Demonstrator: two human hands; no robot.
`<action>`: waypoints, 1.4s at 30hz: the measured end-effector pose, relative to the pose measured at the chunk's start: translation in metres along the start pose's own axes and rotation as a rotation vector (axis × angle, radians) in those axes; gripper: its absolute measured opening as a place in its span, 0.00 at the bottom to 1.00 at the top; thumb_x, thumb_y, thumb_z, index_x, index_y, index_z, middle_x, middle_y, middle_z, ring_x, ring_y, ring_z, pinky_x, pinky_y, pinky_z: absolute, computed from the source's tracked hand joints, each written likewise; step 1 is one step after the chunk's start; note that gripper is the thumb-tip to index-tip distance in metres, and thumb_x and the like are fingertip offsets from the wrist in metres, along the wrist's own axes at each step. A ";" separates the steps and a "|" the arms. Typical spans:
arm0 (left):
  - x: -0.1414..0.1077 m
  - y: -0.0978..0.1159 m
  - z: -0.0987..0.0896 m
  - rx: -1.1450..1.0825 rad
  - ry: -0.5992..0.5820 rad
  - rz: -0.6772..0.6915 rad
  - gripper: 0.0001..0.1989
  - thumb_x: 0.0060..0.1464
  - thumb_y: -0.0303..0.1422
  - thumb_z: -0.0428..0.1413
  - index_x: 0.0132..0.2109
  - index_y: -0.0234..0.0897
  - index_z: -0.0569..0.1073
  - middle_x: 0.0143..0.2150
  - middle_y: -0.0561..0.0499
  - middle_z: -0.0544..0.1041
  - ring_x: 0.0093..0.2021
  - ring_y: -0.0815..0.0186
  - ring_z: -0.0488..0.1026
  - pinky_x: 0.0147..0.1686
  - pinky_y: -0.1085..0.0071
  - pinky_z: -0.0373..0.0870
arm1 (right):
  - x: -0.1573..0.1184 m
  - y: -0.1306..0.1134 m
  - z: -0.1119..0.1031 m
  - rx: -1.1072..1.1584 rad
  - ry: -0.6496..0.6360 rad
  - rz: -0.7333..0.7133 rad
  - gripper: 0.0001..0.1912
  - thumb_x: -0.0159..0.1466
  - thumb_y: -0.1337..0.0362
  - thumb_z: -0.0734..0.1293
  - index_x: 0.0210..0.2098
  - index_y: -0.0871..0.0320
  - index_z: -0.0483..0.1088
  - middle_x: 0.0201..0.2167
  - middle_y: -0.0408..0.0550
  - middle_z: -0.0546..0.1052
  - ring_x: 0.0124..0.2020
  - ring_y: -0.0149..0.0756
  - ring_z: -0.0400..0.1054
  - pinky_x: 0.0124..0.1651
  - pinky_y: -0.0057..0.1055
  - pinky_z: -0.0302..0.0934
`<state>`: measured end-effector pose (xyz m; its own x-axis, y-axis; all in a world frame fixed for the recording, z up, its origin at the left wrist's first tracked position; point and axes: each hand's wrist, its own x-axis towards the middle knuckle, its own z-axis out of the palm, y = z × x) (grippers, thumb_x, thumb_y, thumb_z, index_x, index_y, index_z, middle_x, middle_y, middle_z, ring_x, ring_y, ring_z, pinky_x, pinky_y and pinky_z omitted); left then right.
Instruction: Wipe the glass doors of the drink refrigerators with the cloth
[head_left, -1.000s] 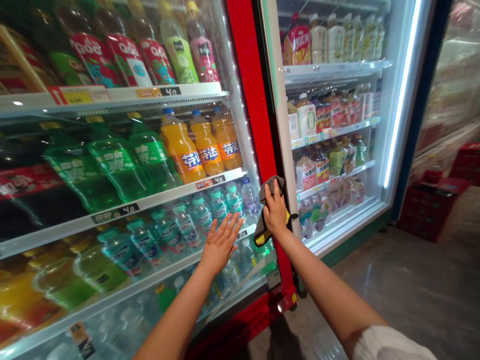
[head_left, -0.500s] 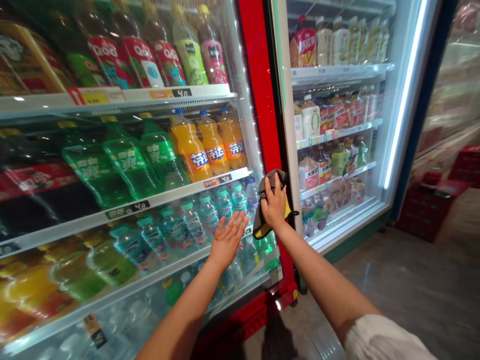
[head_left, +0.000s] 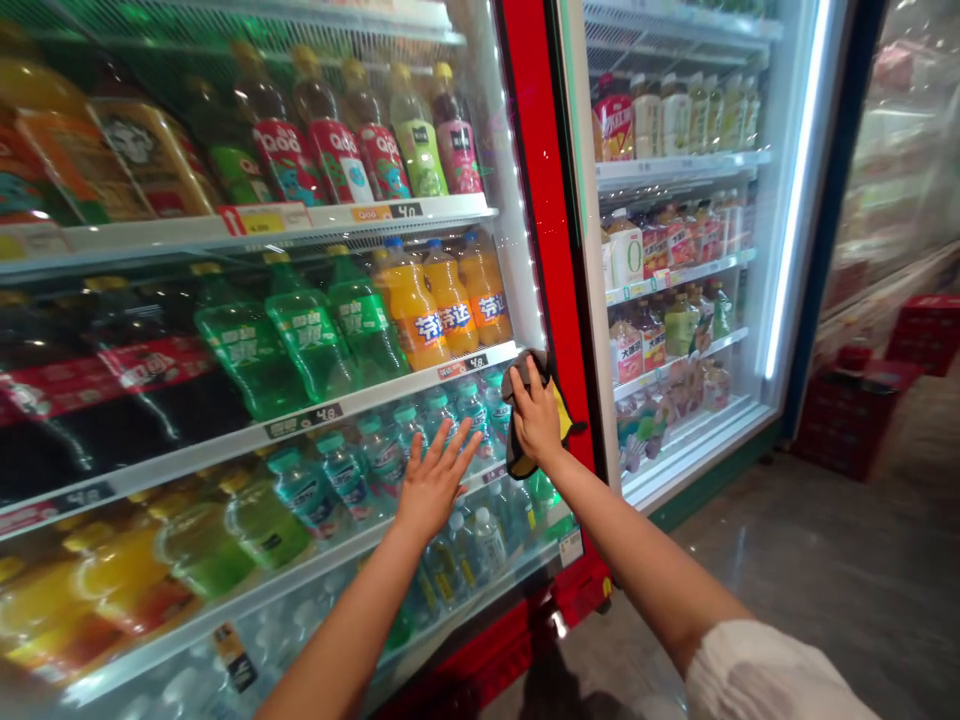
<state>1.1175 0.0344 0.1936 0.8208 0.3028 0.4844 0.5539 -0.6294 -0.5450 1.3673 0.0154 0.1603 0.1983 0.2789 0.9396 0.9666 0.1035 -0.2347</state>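
My right hand (head_left: 537,412) presses a grey and yellow cloth (head_left: 517,455) on the glass door near the red frame (head_left: 551,200) of a drinks cooler. Its fingers are spread over the cloth. To its left, my left hand (head_left: 435,480) has its fingers apart and holds nothing; its palm faces the glass. Behind the glass are orange soda bottles (head_left: 420,310), green soda bottles (head_left: 300,330) and small teal-capped bottles (head_left: 300,490) on white shelves.
A second lit cooler (head_left: 675,275) with drinks stands to the right, beyond the red frame. Red boxes (head_left: 847,415) sit on the grey floor (head_left: 750,560) farther right. Cola bottles (head_left: 142,350) fill the shelf at left.
The view has shifted, so the cooler sits farther right and slightly lower. My right hand and the cloth have moved left off the red frame's edge onto the glass. My left hand's fingers are spread wider.
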 end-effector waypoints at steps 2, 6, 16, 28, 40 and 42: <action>0.001 0.000 0.003 -0.001 -0.003 -0.003 0.47 0.56 0.31 0.62 0.76 0.52 0.47 0.77 0.55 0.48 0.78 0.58 0.32 0.75 0.46 0.27 | -0.018 -0.001 0.000 0.018 -0.043 -0.099 0.43 0.65 0.74 0.60 0.76 0.47 0.46 0.78 0.48 0.47 0.75 0.57 0.46 0.69 0.59 0.55; 0.003 0.002 0.003 -0.009 -0.003 0.009 0.46 0.57 0.30 0.61 0.76 0.51 0.48 0.77 0.55 0.46 0.78 0.57 0.35 0.74 0.46 0.23 | -0.032 0.015 -0.008 0.016 -0.060 -0.090 0.41 0.64 0.76 0.58 0.74 0.47 0.52 0.76 0.49 0.51 0.70 0.54 0.58 0.65 0.54 0.63; -0.036 -0.029 -0.017 -0.008 0.081 0.026 0.44 0.61 0.34 0.58 0.76 0.43 0.44 0.77 0.46 0.48 0.78 0.57 0.38 0.74 0.48 0.22 | -0.017 -0.041 -0.005 0.012 -0.157 -0.209 0.39 0.63 0.74 0.62 0.72 0.47 0.59 0.75 0.45 0.56 0.75 0.54 0.45 0.72 0.56 0.52; -0.074 -0.072 -0.030 0.034 0.152 -0.064 0.51 0.58 0.45 0.63 0.77 0.42 0.41 0.77 0.43 0.49 0.78 0.54 0.34 0.73 0.45 0.21 | 0.003 -0.097 0.024 -0.004 0.001 -0.001 0.35 0.71 0.62 0.61 0.75 0.48 0.48 0.77 0.51 0.47 0.75 0.57 0.47 0.72 0.62 0.48; -0.094 -0.092 -0.045 -0.016 0.120 -0.133 0.53 0.59 0.44 0.62 0.76 0.45 0.34 0.78 0.43 0.44 0.78 0.50 0.37 0.73 0.40 0.23 | 0.038 -0.107 0.014 0.051 0.068 0.070 0.34 0.72 0.64 0.57 0.76 0.47 0.46 0.78 0.49 0.44 0.75 0.55 0.46 0.73 0.64 0.43; -0.097 -0.098 -0.049 -0.016 0.123 -0.156 0.54 0.58 0.45 0.62 0.76 0.45 0.34 0.78 0.43 0.42 0.78 0.49 0.35 0.73 0.39 0.24 | 0.040 -0.144 0.021 0.066 -0.001 -0.039 0.34 0.72 0.62 0.59 0.75 0.46 0.49 0.78 0.46 0.45 0.76 0.56 0.41 0.74 0.64 0.41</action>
<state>0.9770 0.0318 0.2332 0.7011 0.3084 0.6430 0.6701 -0.5933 -0.4461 1.2328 0.0320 0.2260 0.1609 0.2742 0.9481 0.9605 0.1773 -0.2143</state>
